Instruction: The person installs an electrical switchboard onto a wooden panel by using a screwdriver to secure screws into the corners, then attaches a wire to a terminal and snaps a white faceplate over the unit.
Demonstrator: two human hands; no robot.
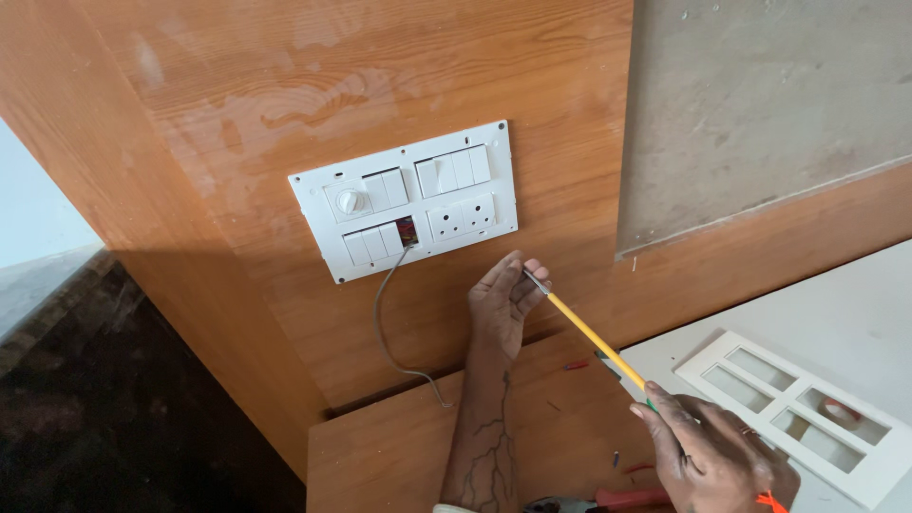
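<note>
From the head camera you look down at an orange-brown wood-grain laminate wall panel [285, 114] that carries a white rectangular plastic switch plate [404, 199], tilted slightly so its right end sits higher. The plate holds a round regulator knob [350, 200], several rocker switches and a socket, and it has one open slot [407, 231] in its lower row where coloured wiring shows. A thin grey wire [385, 328] comes out of that slot, hangs down the panel in a loop and ends near the lower wooden board [408, 446].

Your left hand [503, 304] is raised against the panel just below and to the right of the switch plate, back of the hand towards you, fingers curled with the fingertips pinched around the metal tip of a slim yellow-shafted screwdriver [587, 332]. Your right hand [708, 451] sits lower right, closed around the handle end of the same screwdriver, so the tool runs diagonally between both hands. An orange thread shows at that wrist.

To the right, a white table [845, 294] carries a white plastic frame with rectangular openings [798, 408], lying flat just beside your right hand. Above it is a grey board [760, 104] fixed to the wall. A red-handled tool [632, 496] lies at the bottom edge, partly cut off, and small red scraps [576, 365] lie on the wooden board. Dark flooring [114, 418] fills the lower left.
</note>
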